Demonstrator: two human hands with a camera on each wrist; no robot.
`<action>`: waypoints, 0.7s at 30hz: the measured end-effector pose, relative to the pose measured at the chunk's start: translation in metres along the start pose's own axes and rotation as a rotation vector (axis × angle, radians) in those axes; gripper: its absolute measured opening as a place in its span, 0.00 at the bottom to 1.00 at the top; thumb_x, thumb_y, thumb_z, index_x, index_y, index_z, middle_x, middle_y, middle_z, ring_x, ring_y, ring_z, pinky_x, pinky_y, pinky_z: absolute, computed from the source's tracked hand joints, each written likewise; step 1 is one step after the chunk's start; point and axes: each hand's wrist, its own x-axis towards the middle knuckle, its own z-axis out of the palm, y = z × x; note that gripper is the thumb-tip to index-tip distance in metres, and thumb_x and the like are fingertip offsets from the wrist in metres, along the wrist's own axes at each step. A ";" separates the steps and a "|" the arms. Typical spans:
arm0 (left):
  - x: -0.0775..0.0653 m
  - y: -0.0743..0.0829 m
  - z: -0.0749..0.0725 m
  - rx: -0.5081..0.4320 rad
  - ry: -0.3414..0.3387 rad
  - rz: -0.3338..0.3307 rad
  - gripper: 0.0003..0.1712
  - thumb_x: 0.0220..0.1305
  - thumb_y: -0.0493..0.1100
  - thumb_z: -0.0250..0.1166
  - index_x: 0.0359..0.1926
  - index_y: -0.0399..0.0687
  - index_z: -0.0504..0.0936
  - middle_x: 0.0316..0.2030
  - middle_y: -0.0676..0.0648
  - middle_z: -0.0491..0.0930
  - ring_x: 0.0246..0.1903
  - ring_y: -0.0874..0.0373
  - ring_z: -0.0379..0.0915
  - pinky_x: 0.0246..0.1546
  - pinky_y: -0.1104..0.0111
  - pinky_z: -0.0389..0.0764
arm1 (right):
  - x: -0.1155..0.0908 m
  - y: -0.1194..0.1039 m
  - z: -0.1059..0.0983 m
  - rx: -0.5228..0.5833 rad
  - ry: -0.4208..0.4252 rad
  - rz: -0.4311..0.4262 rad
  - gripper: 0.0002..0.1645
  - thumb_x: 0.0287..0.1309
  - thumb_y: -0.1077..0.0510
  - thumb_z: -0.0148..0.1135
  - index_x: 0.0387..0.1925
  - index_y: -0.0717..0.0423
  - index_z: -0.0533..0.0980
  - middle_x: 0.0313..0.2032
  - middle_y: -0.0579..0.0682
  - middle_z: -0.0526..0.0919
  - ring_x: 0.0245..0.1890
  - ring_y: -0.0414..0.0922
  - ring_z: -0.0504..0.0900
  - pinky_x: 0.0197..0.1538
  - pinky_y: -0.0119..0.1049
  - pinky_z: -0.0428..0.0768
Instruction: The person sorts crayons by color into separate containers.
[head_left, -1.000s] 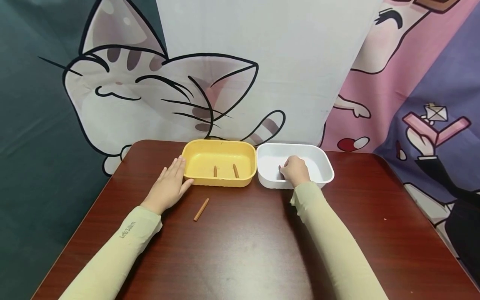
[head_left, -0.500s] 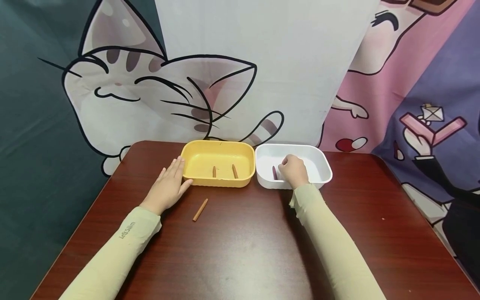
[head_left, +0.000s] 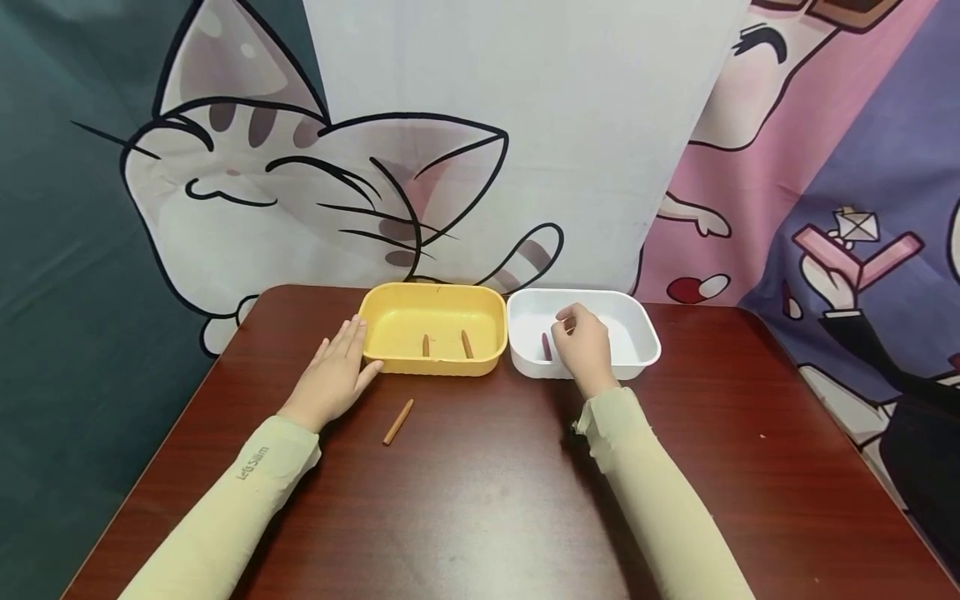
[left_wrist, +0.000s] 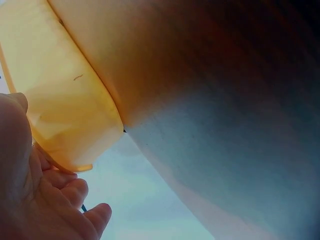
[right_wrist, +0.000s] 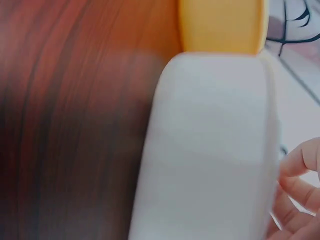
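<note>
My left hand (head_left: 326,379) lies with straight fingers against the left end of a yellow plastic tray (head_left: 435,367), its thumb at the front corner. In the left wrist view its fingers curve along the yellow wall (left_wrist: 70,90). Over the white tray (head_left: 639,333) is my right hand (head_left: 588,350), fingers loosely bent and holding nothing visible. Just left of it, a dark purple crayon (head_left: 547,347) leans inside the white tray. Two brownish crayons, one shorter (head_left: 426,346) and one longer (head_left: 467,344), sit in the yellow tray.
An orange-brown crayon (head_left: 398,422) lies on the dark red-brown table (head_left: 480,500), in front of the yellow tray. Both trays stand side by side near the table's back edge. Behind them hangs a cartoon-printed cloth (head_left: 600,150).
My right hand has let go of the purple crayon, which now lies in the white tray, and its fingers have lifted and loosened. The left hand stays at the yellow tray.
</note>
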 end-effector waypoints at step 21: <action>-0.003 0.005 -0.006 -0.025 0.014 0.007 0.43 0.80 0.55 0.50 0.77 0.28 0.48 0.78 0.32 0.46 0.78 0.38 0.41 0.73 0.39 0.49 | -0.072 -0.054 0.037 0.206 -0.089 -0.170 0.04 0.55 0.68 0.64 0.33 0.59 0.81 0.28 0.50 0.82 0.29 0.45 0.79 0.36 0.36 0.77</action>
